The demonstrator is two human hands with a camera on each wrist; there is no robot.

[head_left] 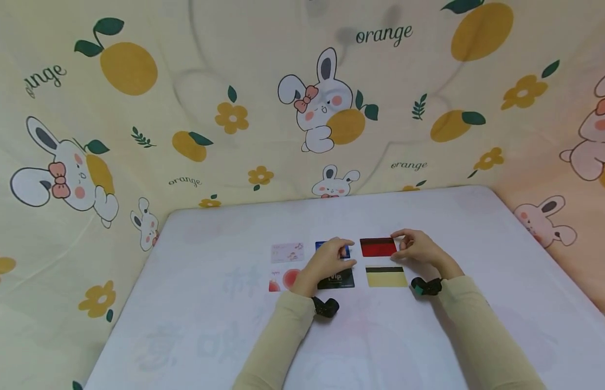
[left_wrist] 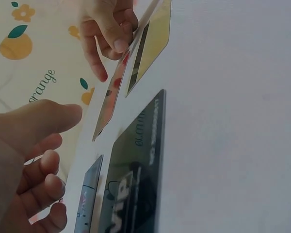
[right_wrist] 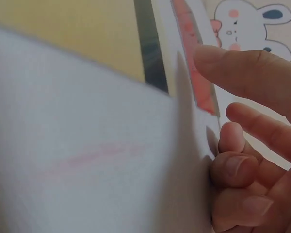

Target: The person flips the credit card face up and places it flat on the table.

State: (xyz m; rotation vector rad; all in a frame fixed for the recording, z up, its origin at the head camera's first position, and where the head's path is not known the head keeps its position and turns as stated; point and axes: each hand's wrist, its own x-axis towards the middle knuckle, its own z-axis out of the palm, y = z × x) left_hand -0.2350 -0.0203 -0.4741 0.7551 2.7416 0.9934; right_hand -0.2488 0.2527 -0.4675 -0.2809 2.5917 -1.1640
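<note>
Six or so cards lie flat in two rows; my right hand (head_left: 422, 249) is at the right end of the red card (head_left: 378, 248), index fingertip by its far corner and thumb by its near corner. In the right wrist view the thumb (right_wrist: 211, 58) overlaps that card, other fingers loosely bent. Below it lies a yellow card (head_left: 386, 277) with a dark stripe. My left hand (head_left: 327, 260) hovers over the blue card (head_left: 323, 246) and the black VIP card (head_left: 338, 280), partly hiding both. Its thumb and fingers are apart, nothing between them.
Left of the left hand lie a pale lilac card (head_left: 287, 253) and, below it, a card with a red circle (head_left: 290, 277). They rest on a white table (head_left: 200, 303). Behind it hangs a cloth (head_left: 263, 70) printed with rabbits and oranges.
</note>
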